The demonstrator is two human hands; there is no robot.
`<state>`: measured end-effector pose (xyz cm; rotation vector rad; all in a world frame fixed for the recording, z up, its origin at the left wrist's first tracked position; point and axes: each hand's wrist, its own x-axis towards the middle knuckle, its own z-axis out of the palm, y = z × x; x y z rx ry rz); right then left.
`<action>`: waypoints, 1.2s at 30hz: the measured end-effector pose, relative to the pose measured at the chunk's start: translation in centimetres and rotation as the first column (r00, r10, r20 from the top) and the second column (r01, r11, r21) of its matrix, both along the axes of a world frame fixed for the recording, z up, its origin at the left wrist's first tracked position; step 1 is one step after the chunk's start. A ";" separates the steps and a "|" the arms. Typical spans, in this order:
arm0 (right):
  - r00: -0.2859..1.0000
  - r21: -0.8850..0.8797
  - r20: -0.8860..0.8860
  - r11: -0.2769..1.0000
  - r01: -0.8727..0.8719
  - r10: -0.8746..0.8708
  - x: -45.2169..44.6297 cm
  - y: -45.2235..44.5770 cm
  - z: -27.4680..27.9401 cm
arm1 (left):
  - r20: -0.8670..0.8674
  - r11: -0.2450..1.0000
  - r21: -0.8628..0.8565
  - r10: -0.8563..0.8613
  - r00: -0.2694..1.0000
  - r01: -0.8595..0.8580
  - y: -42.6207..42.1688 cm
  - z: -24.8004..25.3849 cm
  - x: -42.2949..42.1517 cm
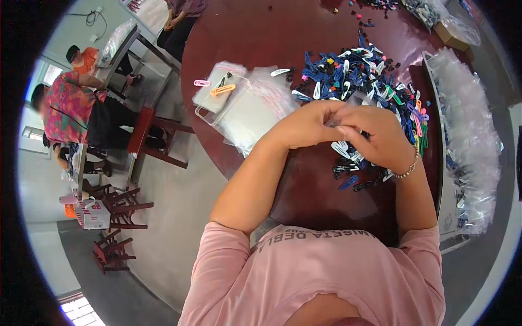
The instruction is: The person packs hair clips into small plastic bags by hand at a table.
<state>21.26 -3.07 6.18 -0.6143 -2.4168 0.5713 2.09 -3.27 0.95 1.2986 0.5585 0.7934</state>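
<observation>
My left hand and my right hand meet over the pile of hair clips. Their fingers are pinched together on a small clear plastic bag, part of which shows above the knuckles. Whatever the bag holds is hidden by my fingers. Around and beneath my hands spreads a heap of snap hair clips, mostly navy, black and white, with small coloured claw clips among them. Left of my hands lie stacks of flat clear bags, with an orange clip and a pink clip on or beside them.
The round dark-red table carries more clips at its far edge. To my right, a tray holds many filled plastic bags. Other people sit or stand at the left, near wooden stools and another table.
</observation>
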 end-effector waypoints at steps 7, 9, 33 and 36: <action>0.714 -0.477 -0.456 0.823 0.308 -0.531 0.6 2.9 0.4 | -0.161 0.998 0.062 -0.004 0.987 0.014 0.2 0.7 -0.3; 0.835 -0.361 -0.317 0.872 0.332 -0.449 0.4 5.7 -0.7 | -0.091 0.996 0.087 -0.024 0.996 0.032 0.2 0.3 -0.4; 0.982 0.099 0.034 0.979 0.181 -0.185 -3.9 9.8 -5.3 | -0.051 0.999 0.007 0.050 0.997 -0.049 0.6 0.1 -0.5; 0.952 -0.134 -0.103 0.952 0.275 -0.289 -2.0 7.4 -2.2 | 0.073 0.970 -0.192 0.167 0.983 -0.151 1.1 -0.2 -1.0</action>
